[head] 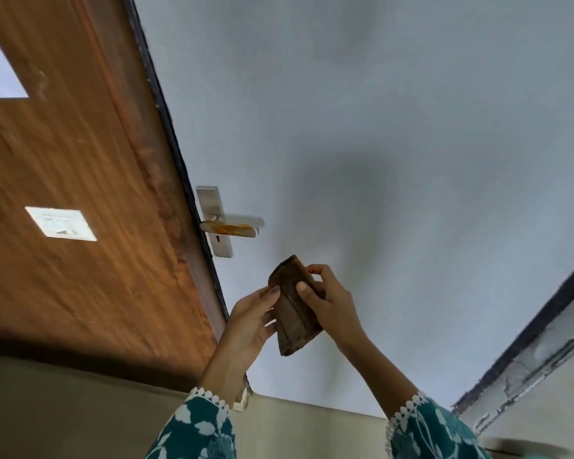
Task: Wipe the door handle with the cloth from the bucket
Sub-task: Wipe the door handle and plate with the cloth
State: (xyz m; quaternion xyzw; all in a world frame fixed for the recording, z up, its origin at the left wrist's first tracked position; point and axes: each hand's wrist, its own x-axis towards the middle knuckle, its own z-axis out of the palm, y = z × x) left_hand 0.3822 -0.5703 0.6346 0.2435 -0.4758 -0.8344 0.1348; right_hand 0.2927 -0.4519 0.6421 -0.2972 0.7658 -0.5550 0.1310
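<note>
- Nearest to me are my two sleeves, the left sleeve (196,429) and the right sleeve (434,432), teal with a white flower print and scalloped white trim at the cuffs
- My left hand (249,323) is raised with the palm turned towards me; its thumb presses on the left edge of the cloth (294,309), the fingers curled behind it
- My right hand (328,303) pinches the same cloth from the right; its thumb lies flat on the front face and the fingers wrap the far edge
- The cloth is brown and folded into a flat, narrow pad; it stands tilted between both hands, in the air, just below and to the right of the door handle (231,228) and not touching it
- The door handle is a silver lever with an orange-brown smear along it; it sits on a silver plate (212,207) with a keyhole, at the edge of the wooden door (80,160)
- Behind everything is a pale blue-grey wall (378,111)
</note>
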